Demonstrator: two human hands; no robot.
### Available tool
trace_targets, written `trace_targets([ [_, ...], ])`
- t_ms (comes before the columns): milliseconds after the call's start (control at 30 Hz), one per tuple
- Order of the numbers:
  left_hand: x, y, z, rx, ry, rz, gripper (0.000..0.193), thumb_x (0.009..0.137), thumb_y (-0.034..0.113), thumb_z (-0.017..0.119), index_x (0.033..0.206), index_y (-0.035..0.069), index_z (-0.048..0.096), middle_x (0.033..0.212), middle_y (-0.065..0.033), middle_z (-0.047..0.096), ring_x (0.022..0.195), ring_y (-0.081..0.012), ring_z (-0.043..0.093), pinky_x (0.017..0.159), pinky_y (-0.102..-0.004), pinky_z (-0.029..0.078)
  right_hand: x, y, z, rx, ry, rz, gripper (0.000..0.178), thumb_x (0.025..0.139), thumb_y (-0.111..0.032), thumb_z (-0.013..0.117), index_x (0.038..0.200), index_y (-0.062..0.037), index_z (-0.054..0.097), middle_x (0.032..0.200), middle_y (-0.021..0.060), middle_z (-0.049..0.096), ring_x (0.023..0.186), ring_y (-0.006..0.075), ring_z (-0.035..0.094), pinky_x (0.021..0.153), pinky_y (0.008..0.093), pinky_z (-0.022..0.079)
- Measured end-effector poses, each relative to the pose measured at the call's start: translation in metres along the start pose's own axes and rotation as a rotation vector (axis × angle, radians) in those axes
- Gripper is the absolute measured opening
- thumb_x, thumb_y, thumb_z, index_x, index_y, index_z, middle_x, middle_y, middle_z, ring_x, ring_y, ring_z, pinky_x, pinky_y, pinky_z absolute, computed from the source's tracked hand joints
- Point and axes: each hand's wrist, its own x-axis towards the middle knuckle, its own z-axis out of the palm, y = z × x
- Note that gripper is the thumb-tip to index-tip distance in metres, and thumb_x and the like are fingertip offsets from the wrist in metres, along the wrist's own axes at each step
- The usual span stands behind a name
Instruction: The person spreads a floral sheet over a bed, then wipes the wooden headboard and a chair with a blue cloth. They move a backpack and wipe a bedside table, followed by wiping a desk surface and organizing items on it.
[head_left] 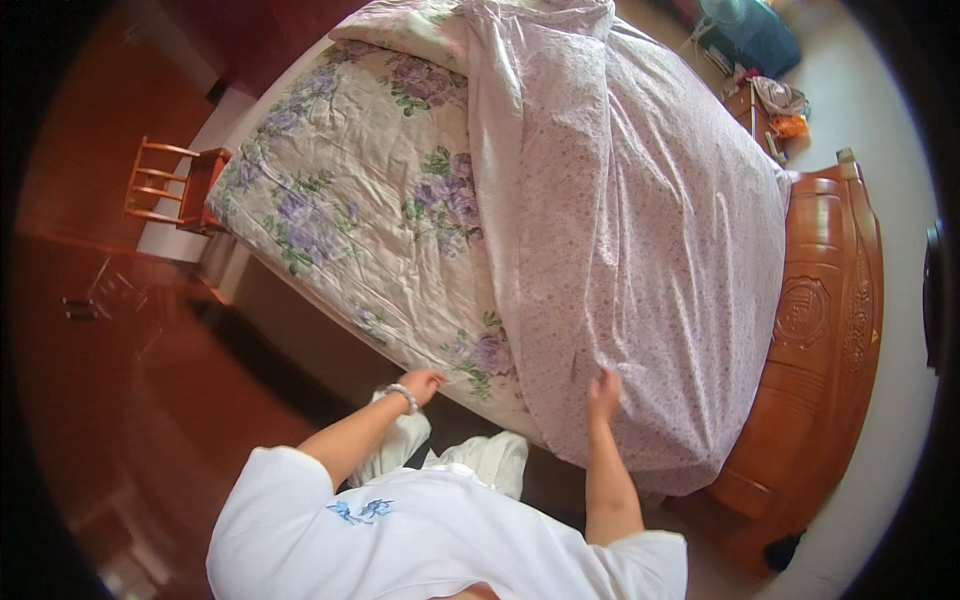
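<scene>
A pale pink sheet (650,230) with a small print covers the right part of a bed, its surface wrinkled and its left edge bunched in folds. Left of it shows a cream bed cover (380,210) with purple flowers and green leaves. My left hand (422,385), with a beaded bracelet at the wrist, is at the near edge of the flowered cover; its fingers are loosely bent and nothing shows in them. Over the near part of the pink sheet is my right hand (603,397), fingers pointing away from me and slightly apart. Whether it touches the cloth is unclear.
A carved wooden headboard (805,330) stands at the bed's right end. A wooden chair (180,185) is beyond the left end, on a glossy reddish floor (130,400). At the far right, a small cabinet (745,105) has an orange bag (789,126) beside it.
</scene>
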Motion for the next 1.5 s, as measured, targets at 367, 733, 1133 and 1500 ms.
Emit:
trace_targets([
  [367,0.018,-0.116,-0.167,-0.656,0.452,-0.175,0.018,0.092,0.002,0.047,0.104,0.002,0.062,0.089,-0.005,0.066,0.081,-0.0135,0.063,0.077,-0.0276,0.051,0.22,-0.218,0.314,1.687,-0.117,1.229,0.035,0.096,-0.026,0.051,0.123,-0.0041,0.049,0.102,0.0132,0.064,0.091,0.0275,0.06,0.077,0.0384,0.05],
  [733,0.223,-0.024,-0.184,-0.498,0.071,0.014,0.025,0.094,0.012,0.052,0.117,0.006,0.059,0.106,-0.0036,0.064,0.097,-0.0113,0.059,0.079,-0.0271,0.049,0.285,-0.228,0.355,2.093,0.12,1.7,0.017,0.089,-0.023,0.064,0.096,-0.0073,0.058,0.079,0.008,0.061,0.076,0.0211,0.059,0.071,0.0364,0.052],
  [1133,0.388,0.104,-0.212,-0.595,-0.238,-0.175,0.035,0.088,0.026,0.063,0.12,0.013,0.054,0.108,0.0007,0.059,0.097,-0.0099,0.056,0.078,-0.0274,0.048,0.271,-0.236,0.359,1.449,-0.012,0.985,0.039,0.088,-0.008,0.063,0.123,-0.0084,0.045,0.098,0.0137,0.062,0.085,0.0213,0.063,0.063,0.032,0.055],
  [1500,0.343,0.041,-0.298,-0.533,-0.164,-0.034,0.073,0.079,0.041,0.074,0.13,-0.001,0.042,0.119,-0.0112,0.057,0.101,-0.0182,0.057,0.082,-0.0311,0.049,0.153,-0.374,0.313,0.367,-0.28,0.041,0.012,0.083,-0.01,0.064,0.09,-0.0011,0.058,0.087,0.0134,0.062,0.065,0.0256,0.061,0.059,0.0355,0.047],
])
